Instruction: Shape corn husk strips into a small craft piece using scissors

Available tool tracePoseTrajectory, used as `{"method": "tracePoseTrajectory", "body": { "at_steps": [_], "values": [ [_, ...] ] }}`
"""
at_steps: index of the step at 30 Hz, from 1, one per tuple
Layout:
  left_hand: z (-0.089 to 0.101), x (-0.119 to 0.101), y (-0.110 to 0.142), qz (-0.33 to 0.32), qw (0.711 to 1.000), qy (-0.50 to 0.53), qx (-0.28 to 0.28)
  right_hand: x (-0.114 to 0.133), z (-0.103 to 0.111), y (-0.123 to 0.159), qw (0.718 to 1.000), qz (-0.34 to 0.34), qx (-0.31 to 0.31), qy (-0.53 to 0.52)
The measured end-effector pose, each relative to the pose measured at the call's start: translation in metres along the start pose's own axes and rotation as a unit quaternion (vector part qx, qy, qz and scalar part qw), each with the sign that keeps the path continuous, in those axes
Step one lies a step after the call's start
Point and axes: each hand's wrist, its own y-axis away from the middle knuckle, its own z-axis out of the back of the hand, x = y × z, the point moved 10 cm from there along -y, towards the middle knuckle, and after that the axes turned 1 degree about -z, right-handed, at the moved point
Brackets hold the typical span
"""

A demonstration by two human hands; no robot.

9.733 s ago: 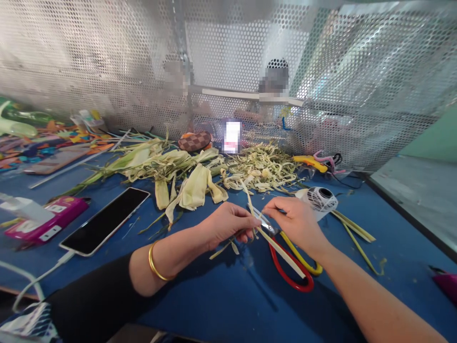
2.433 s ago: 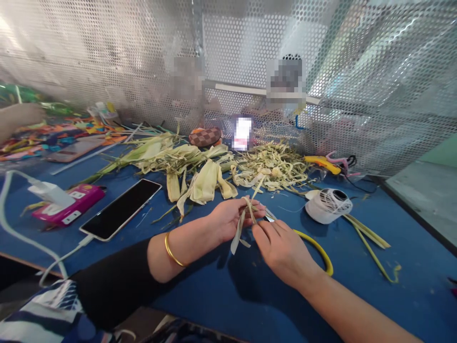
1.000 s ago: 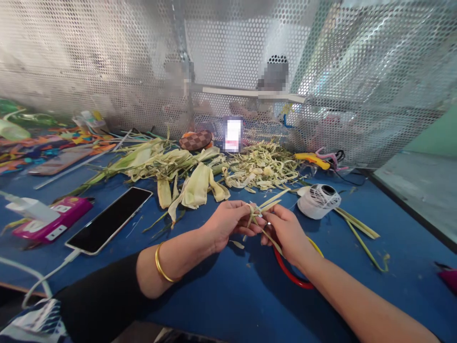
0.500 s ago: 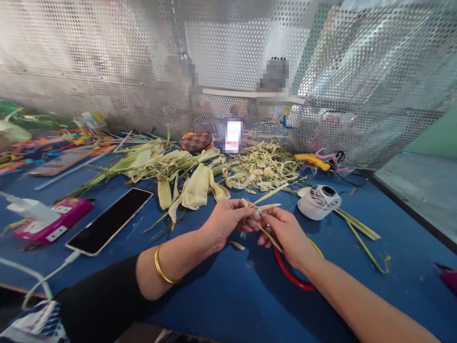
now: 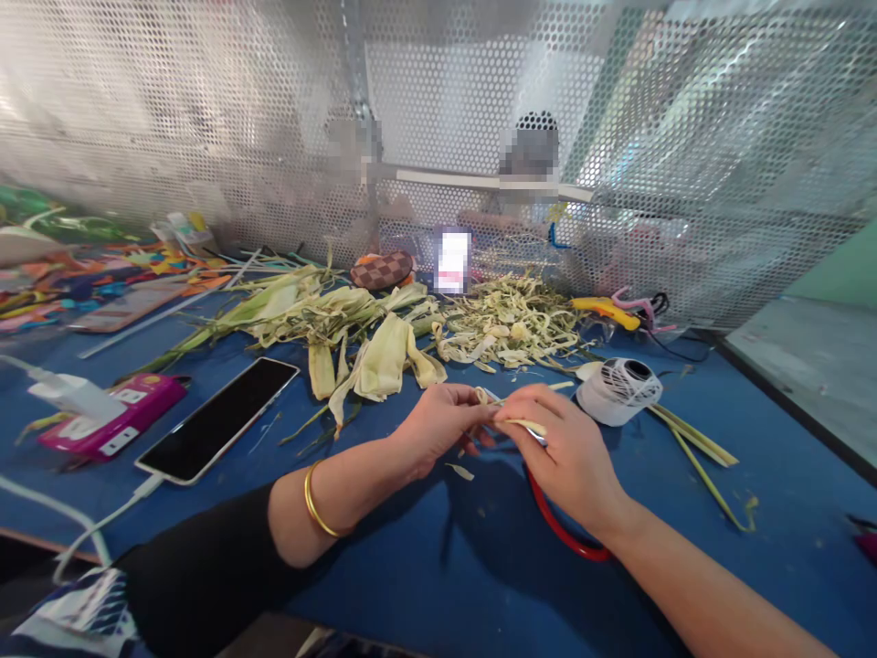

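My left hand (image 5: 438,425) is closed, its thumb and fingers pinching narrow pale husk strips (image 5: 522,426) above the blue tabletop. Fingers of my right hand (image 5: 568,448) meet it from the other side, closed on the same strips, with one end sticking out over the knuckles. Something thin and silvery shows beside the strips; its kind is unclear. A curved red loop (image 5: 563,530) lies under my right hand, partly covered. To the right of that hand stands a spool of white thread (image 5: 612,407). A small husk scrap (image 5: 461,472) lies below my left hand.
Corn husks (image 5: 380,361) and shredded husk (image 5: 513,324) are heaped ahead. On the left lie a black-screened phone (image 5: 219,420) on its cable and a magenta power strip (image 5: 120,416). Yellow-handled snips (image 5: 607,311) lie by the perforated metal screen (image 5: 445,100). Loose strips (image 5: 695,439) are at right.
My right hand has turned over the strips, its back now facing up and its fingers closer to my left hand. The long strip ends that stuck out are now mostly covered. My left hand stays nearly in place.
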Motion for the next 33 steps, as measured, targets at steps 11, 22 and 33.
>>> {"method": "tracePoseTrajectory", "body": {
  "at_steps": [11, 22, 33],
  "values": [
    [-0.021, 0.007, 0.007, 0.052, 0.993, 0.002, 0.103, -0.016, -0.007, 0.005, 0.987, -0.028, 0.016, 0.16],
    [-0.02, 0.008, 0.004, 0.007, 0.993, -0.098, 0.072, -0.06, -0.022, 0.015, 0.958, -0.274, 0.062, -0.047],
    [-0.005, 0.0, -0.002, 0.008, 0.998, 0.017, 0.053, -0.034, -0.018, 0.008, 0.913, -0.222, 0.166, -0.299]
  ]
}}
